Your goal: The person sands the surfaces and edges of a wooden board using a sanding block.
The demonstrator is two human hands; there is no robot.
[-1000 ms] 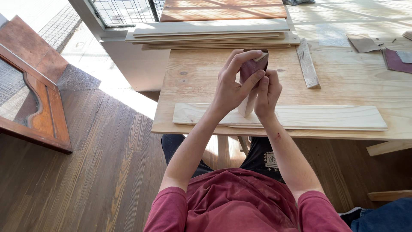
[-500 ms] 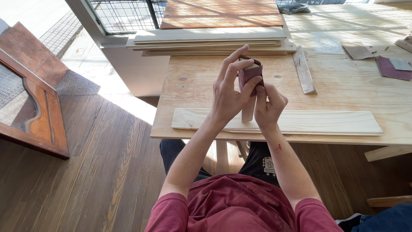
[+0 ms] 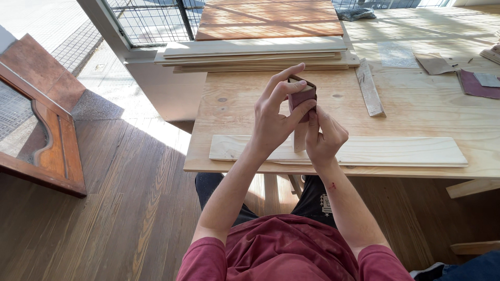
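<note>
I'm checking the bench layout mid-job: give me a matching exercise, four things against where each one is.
Things:
1. small wood block wrapped in reddish sandpaper
2. long pale plank
3. stack of boards
4. narrow wood strip

Places:
A. far edge of the table, by the window
B. flat along the table's near edge
C. held up in both hands, left hand and right hand
D. lying alone, right of the hands

Pairs: 1-C, 2-B, 3-A, 4-D

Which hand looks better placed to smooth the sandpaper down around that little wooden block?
Probably the left hand: its fingertips already lie on the sandpaper, while the right hand grips the wooden block from below.
</note>
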